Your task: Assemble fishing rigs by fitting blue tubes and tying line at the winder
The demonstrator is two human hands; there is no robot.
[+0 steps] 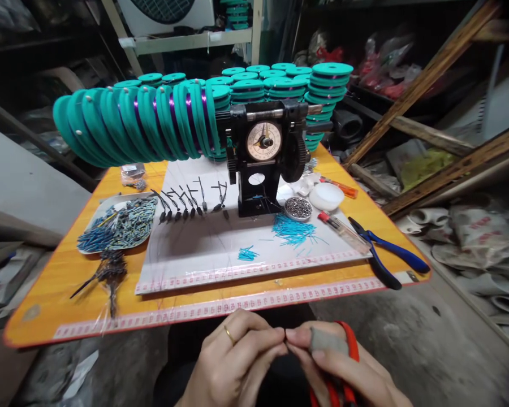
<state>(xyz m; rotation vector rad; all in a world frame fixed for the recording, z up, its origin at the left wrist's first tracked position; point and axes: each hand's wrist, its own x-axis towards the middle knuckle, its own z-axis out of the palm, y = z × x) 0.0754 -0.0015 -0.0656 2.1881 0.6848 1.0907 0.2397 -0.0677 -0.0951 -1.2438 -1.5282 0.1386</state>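
Observation:
Below the table's front edge, my left hand [237, 359] is closed in a pinch, its thumb and index tips pressed together. A ring sits on one finger. What the tips hold is too small to make out. Almost touching them are the fingertips of my right hand [343, 362], also pinched. Grey tape [327, 342] wraps one of its fingers. Red-handled scissors [351, 341] are tucked in the right hand, a handle loop passing around the fingers; their blades are hidden. On the white board [195, 254] ahead lie a small pile of blue thin pieces [247, 253] and a larger one [294, 230].
A black winding machine [258, 175] with a dial carries a row of green spools [131, 124]. More spools stand behind. Left are a tray of small pieces [119, 223] and a dark bundle [110, 268]; right, a dish of metal bits [298, 208], a white bowl [326, 195] and blue-handled pliers [385, 254].

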